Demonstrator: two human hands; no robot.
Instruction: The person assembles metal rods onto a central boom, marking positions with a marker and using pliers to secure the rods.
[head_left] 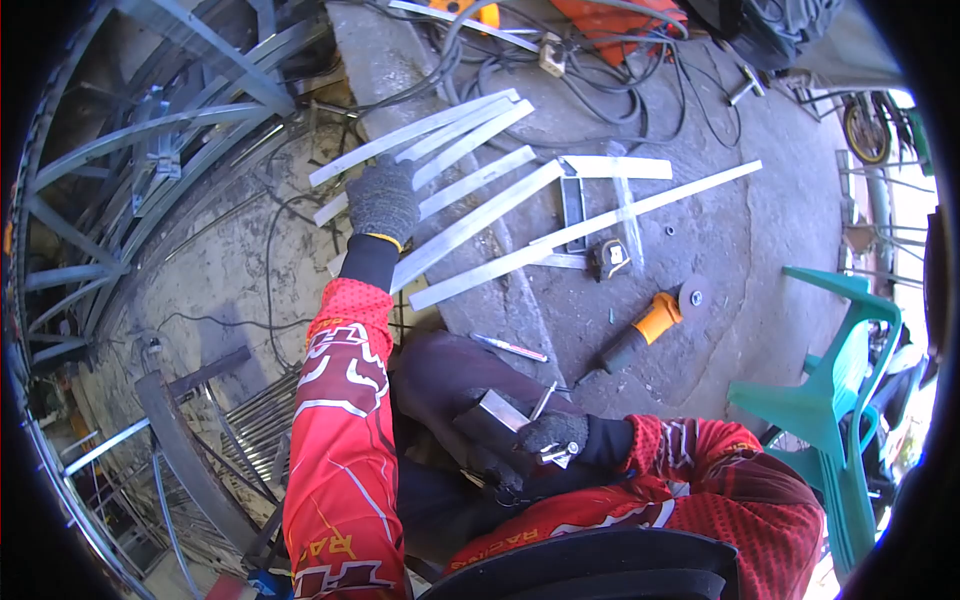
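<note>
My left hand (pixel 383 200), in a grey knit glove, reaches out over a row of silver metal bars (pixel 475 205) on the ground. Its fingers curl down at one bar, which shows on both sides of the glove; the fingertips are hidden. Close to my lap, my gloved right hand (pixel 553 437) is closed around a shiny metal tool (pixel 505 411) with a flat block, a thin rod and a bolt end; its exact kind I cannot tell. A red-and-white marker (pixel 510 347) lies near my knee, beyond the right hand.
An angle grinder (pixel 650 330) with an orange body lies right of the bars, beside a tape measure (pixel 608 260). Black cables (pixel 630 110) coil at the back. Green plastic chairs (pixel 835 400) stand at right, metal frames (pixel 150 130) at left.
</note>
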